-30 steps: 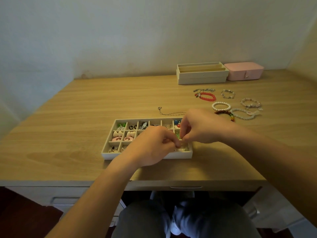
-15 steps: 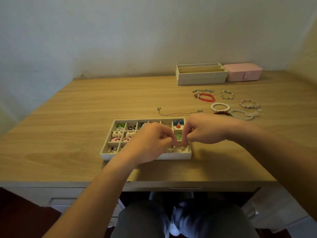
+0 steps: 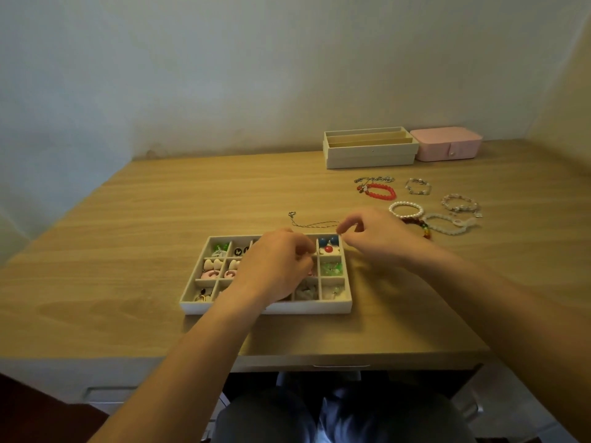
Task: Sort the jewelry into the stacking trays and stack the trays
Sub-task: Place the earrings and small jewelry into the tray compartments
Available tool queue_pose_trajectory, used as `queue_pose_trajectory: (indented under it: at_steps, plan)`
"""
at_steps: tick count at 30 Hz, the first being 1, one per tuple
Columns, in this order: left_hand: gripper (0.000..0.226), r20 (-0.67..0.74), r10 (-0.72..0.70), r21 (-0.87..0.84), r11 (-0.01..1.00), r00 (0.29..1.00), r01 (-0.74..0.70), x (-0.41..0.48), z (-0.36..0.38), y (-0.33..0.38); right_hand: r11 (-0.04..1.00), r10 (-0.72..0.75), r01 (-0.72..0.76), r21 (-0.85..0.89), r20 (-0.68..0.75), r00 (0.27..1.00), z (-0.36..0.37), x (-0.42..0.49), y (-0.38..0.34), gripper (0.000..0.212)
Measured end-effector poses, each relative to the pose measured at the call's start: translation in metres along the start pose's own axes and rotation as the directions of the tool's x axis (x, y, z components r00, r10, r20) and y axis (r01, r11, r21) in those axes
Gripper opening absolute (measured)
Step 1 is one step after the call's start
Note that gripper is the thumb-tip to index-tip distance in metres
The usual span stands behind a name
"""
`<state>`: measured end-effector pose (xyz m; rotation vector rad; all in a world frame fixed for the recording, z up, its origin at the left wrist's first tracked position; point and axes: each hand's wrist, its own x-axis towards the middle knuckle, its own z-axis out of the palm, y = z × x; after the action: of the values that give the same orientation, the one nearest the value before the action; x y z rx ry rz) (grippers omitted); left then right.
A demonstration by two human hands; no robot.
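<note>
Fingers (image 3: 299, 244) of the left hand (image 3: 271, 270): curled in over the middle of the compartment tray, tips turned to the right; I cannot tell whether they pinch anything.
Fingers of the right hand (image 3: 380, 241): forefinger and thumb bent toward each other above the tray's far right corner, at the right end of the chain; I cannot tell whether they have hold of it.
Bench (image 3: 144, 219): wood-grain top that carries everything.
Compartment tray (image 3: 265, 307): near the front edge of the bench, long axis left to right along that edge. Small pieces lie in its cells, with blue and red beads in the far right one.
Stacked trays (image 3: 367, 156): at the back by the wall, long axis also left to right, long slots open upward.
Pink box (image 3: 447, 148): touching or just beside the right end of the stacked trays, lid down.
Bracelets: a loose group right of the tray, among them a red bracelet (image 3: 380, 191) and a pearl bracelet (image 3: 406, 210), all flat on the bench.
Chain (image 3: 313, 224): just behind the tray, stretched left to right, its clasp end at the left.
Change: half a second ago both sets of fingertips met over the tray's right front cells. Now they are apart, and the right hand has gone to the far right corner. The tray has not shifted.
</note>
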<state>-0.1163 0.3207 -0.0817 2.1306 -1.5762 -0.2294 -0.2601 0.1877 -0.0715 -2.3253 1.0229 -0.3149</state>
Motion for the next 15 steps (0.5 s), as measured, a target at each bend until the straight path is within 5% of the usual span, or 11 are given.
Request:
queue_pose_trajectory:
  at_steps: [5,10,15]
  plan:
    - [0.021,-0.028,0.009,-0.009,1.0,1.0,-0.009,0.004,0.002,0.0,0.998,-0.015,0.013,0.055,0.027,1.0,-0.002,0.003,0.006,0.011]
    - [0.016,-0.126,0.015,-0.009,1.0,0.992,-0.016,0.015,0.0,-0.002,0.995,0.046,-0.037,0.09,-0.1,0.994,-0.007,0.015,0.018,0.016]
    - [0.024,0.012,0.013,0.045,0.999,1.0,-0.014,0.03,-0.002,-0.001,0.995,0.083,-0.076,0.059,-0.124,0.989,-0.011,0.029,0.026,0.015]
